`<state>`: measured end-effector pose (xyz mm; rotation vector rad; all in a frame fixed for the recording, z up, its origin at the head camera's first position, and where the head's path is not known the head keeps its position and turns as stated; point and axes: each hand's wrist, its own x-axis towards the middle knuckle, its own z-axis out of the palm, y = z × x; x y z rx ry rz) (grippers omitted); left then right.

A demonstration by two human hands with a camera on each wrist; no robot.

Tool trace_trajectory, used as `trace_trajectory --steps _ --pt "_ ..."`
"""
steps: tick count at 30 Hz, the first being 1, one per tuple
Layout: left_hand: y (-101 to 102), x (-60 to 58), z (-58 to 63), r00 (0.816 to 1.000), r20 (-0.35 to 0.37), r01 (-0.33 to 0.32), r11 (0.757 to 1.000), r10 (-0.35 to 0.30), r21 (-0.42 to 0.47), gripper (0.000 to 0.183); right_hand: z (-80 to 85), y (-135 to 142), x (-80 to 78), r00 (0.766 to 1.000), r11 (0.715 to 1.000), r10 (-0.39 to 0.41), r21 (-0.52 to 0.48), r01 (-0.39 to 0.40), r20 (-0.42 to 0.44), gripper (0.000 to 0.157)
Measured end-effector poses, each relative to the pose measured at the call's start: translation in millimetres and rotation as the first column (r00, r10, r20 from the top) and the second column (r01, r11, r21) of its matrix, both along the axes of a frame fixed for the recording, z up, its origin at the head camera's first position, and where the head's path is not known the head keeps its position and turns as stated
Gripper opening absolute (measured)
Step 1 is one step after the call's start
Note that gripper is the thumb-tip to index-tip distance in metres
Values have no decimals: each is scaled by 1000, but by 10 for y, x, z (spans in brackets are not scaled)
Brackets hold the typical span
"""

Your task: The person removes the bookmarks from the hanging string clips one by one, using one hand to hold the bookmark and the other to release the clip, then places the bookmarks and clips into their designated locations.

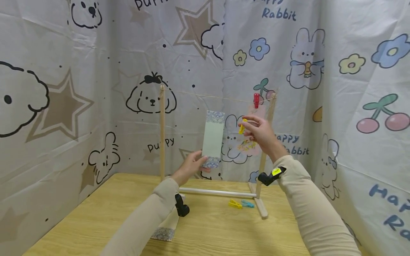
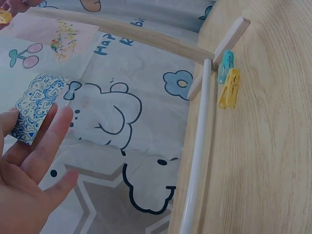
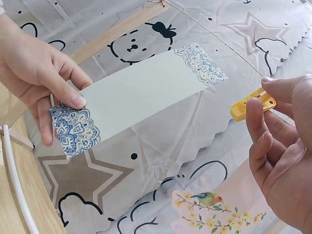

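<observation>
My left hand (image 1: pixel 191 166) pinches the lower end of a pale green paper strip (image 1: pixel 213 137) with blue patterned ends, held upright below a thin string (image 1: pixel 205 95). In the right wrist view the thumb lies on the strip's patterned end (image 3: pixel 75 129). To its right, my right hand (image 1: pixel 261 133) pinches a yellow clothespin (image 3: pixel 253 103) between thumb and fingers, apart from the strip. Behind that hand a pink strip (image 3: pixel 219 209) with a bird and yellow flowers hangs from the string by a red clothespin (image 1: pixel 256 100).
The string runs between two wooden posts (image 1: pixel 162 131), with a white rod (image 1: pixel 217 193) joining them low down. Another yellow clothespin (image 1: pixel 235 203) and a blue one (image 1: pixel 247 203) lie near the right foot. Another patterned strip (image 1: pixel 164 233) lies on the table (image 1: pixel 224 234), partly under my left forearm.
</observation>
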<state>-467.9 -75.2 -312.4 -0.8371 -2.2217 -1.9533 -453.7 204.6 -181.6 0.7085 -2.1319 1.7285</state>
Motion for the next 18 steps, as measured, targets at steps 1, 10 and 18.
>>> trace_trajectory --steps 1,10,18 --pt "-3 1 -6 1000 6 6 1000 -6 -2 45 -16 4 1 1000 1000 0 5 0 3 45" --pt "11 19 -78 997 50 54 998 -54 -11 45 -139 55 -9 999 1000 -12 23 11 50 43" --pt "-14 0 -94 998 39 49 999 -48 -19 52 -158 142 -10 998 993 -65 99 65 3 43"
